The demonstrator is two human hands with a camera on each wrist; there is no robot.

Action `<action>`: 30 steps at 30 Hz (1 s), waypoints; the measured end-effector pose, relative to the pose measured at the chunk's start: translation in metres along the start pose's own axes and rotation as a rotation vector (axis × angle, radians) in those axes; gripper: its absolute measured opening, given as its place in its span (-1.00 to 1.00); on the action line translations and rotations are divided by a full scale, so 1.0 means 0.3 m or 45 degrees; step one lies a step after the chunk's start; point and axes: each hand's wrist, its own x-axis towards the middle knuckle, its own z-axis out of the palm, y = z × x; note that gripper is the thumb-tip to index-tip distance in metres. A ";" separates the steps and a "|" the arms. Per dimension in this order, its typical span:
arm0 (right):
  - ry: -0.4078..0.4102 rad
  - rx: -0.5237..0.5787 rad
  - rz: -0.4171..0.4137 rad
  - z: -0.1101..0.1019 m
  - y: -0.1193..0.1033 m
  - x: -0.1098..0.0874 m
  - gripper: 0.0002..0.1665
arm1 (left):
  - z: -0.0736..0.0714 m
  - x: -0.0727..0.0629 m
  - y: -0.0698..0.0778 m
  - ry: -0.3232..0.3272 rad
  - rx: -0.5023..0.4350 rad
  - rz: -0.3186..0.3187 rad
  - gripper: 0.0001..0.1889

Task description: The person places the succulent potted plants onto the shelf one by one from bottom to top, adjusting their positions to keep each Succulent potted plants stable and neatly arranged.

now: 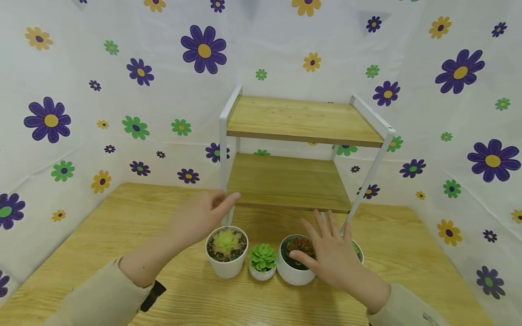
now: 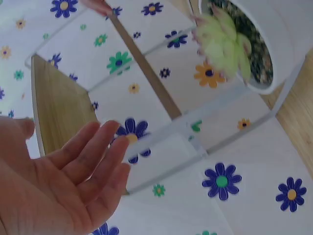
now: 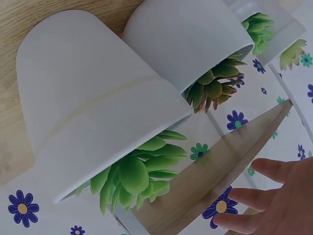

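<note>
Four white pots with succulents stand in a row before a two-tier shelf [image 1: 302, 118]. My left hand [image 1: 200, 215] is in the air above the leftmost pot [image 1: 226, 270], which holds a pale yellow-green succulent [image 2: 222, 46]. Its fingers are slightly bent and hold nothing. With fingers spread, my right hand [image 1: 332, 256] hovers over the right-hand pots, its palm down and nothing in it. It partly hides the pot with the reddish succulent [image 3: 217, 85] and most of the rightmost pot [image 3: 93, 93] with a green succulent [image 3: 137, 174]. Between them sits a small pot [image 1: 262, 274] with a bright green succulent [image 1: 263, 256].
The shelf has a white metal frame [image 1: 223, 149] and a lower wooden board [image 1: 289, 181]. All of it stands on a wooden table [image 1: 134, 217]. Flower-patterned white cloth [image 1: 163, 95] hangs behind and on both sides.
</note>
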 end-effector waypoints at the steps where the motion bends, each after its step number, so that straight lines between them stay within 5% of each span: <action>1: 0.006 -0.003 -0.003 0.000 0.001 -0.002 -0.15 | -0.017 0.002 -0.006 0.046 -0.024 0.004 -0.34; 7: 0.025 -0.022 -0.013 0.002 0.001 -0.008 -0.17 | -0.106 0.042 -0.024 0.292 -0.212 -0.016 -0.35; 13: 0.033 -0.049 -0.023 0.003 -0.004 -0.017 -0.17 | -0.172 0.112 -0.013 0.403 -0.392 -0.006 -0.29; 21: 0.025 -0.027 -0.020 -0.001 -0.008 -0.023 -0.18 | -0.214 0.208 0.035 0.418 -0.555 -0.007 -0.26; 30: 0.013 -0.026 -0.019 -0.006 -0.005 -0.028 -0.18 | -0.229 0.267 0.064 0.329 -0.700 -0.035 -0.28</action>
